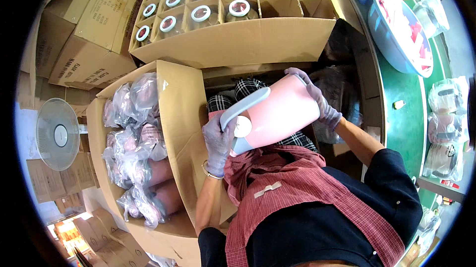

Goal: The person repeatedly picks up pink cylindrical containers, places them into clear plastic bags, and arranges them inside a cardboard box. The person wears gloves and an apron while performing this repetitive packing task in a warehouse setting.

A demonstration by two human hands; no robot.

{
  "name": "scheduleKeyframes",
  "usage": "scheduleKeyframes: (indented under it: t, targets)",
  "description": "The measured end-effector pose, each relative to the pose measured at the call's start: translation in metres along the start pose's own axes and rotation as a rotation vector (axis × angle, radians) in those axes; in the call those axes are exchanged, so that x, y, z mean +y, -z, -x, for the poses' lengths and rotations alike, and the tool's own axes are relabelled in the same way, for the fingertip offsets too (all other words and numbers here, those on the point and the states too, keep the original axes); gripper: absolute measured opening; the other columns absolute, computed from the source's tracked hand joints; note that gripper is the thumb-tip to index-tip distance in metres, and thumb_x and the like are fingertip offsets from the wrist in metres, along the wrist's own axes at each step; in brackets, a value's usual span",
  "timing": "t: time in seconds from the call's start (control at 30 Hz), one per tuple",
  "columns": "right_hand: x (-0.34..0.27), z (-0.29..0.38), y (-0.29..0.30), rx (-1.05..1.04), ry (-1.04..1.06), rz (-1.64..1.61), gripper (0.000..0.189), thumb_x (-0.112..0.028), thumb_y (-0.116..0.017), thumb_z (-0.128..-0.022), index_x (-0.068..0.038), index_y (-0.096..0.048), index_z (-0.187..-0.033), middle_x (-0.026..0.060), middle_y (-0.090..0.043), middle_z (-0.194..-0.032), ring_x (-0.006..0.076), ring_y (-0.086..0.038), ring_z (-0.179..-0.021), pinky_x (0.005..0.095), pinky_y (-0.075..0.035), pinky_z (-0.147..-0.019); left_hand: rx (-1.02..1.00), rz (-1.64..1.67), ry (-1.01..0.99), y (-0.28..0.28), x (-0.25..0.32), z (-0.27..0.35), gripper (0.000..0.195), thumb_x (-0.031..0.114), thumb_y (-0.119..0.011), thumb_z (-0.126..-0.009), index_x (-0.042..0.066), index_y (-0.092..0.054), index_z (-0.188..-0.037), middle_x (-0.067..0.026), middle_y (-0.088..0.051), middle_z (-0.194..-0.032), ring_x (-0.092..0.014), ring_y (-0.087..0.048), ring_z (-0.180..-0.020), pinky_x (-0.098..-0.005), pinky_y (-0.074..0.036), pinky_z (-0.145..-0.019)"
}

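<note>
A pink vacuum jug (284, 109) with a grey handle (245, 105) lies tilted on its side above my lap. A white round disc (243, 126) shows near its handle end. My left hand (217, 142), in a pale grey glove, grips the jug around its handle end. At the opposite end, the gloved right hand (319, 99) holds the rim and side. Both hands' fingers are partly hidden by the jug. Close to the left forearm stands an open carton (182, 125) of pink jugs (128, 140) wrapped in clear plastic bags.
Ahead, a divided carton (241, 44) holds several glass flask refills (201, 14). A green bench (401, 118) on the right bears a blue basin (394, 47) and bagged jugs (446, 129). A fan (58, 135) and stacked cartons (93, 40) stand left.
</note>
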State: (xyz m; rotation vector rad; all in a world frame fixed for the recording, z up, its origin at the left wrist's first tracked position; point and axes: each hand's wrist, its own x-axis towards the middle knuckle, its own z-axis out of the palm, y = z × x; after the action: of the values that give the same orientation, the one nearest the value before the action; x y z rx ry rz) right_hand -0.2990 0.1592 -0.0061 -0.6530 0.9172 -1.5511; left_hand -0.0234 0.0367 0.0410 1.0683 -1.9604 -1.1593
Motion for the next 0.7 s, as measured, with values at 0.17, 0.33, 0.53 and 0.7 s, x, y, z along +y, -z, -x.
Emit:
scheduleKeyframes:
  t: [0.17, 0.33, 0.53, 0.7]
  targets:
    - [0.013, -0.009, 0.011, 0.001, 0.132, 0.573, 0.072, -0.048, -0.059, -0.095, -0.008, -0.033, -0.149, 0.0083, -0.053, -0.126, 0.0127, -0.052, -0.116, 0.0304, -0.047, -0.098, 0.019, -0.257, -0.409, -0.001, 0.003, 0.001, 0.024, 0.020, -0.065, -0.088, -0.003, -0.066, -0.094, -0.0200, -0.067, -0.083, -0.026, -0.069, -0.077, -0.0347, -0.051, -0.068]
    - [-0.032, -0.057, -0.036, -0.037, -0.434, 0.255, 0.050, -0.033, -0.045, -0.104, -0.004, -0.043, -0.145, 0.0084, -0.052, -0.137, 0.0151, -0.050, -0.124, 0.0288, -0.040, -0.107, 0.182, 0.301, 0.392, -0.020, -0.059, 0.064, 0.029, 0.028, -0.064, -0.094, -0.001, -0.066, -0.099, 0.0010, -0.063, -0.083, -0.010, -0.058, -0.078, -0.0283, -0.048, -0.067]
    - [-0.013, -0.099, -0.006, -0.447, -0.256, 0.145, 0.040, -0.019, -0.036, -0.108, 0.003, -0.041, -0.140, 0.0153, -0.051, -0.139, 0.0223, -0.047, -0.133, 0.0364, -0.037, -0.115, -0.147, 0.494, 0.465, 0.000, -0.019, 0.076, 0.054, 0.014, -0.068, -0.091, -0.004, -0.046, -0.137, -0.0046, -0.061, -0.094, -0.011, -0.059, -0.085, -0.0267, -0.051, -0.079]
    - [-0.010, -0.086, -0.041, -0.646, -0.159, 0.564, 0.074, -0.058, -0.044, -0.097, -0.003, -0.043, -0.146, 0.0163, -0.045, -0.147, 0.0272, -0.040, -0.139, 0.0416, -0.028, -0.118, -0.273, 0.673, 0.608, 0.008, -0.063, 0.064, 0.057, 0.022, -0.062, -0.096, -0.003, -0.042, -0.143, 0.0014, -0.053, -0.062, -0.007, -0.048, -0.050, -0.0246, -0.041, -0.049]
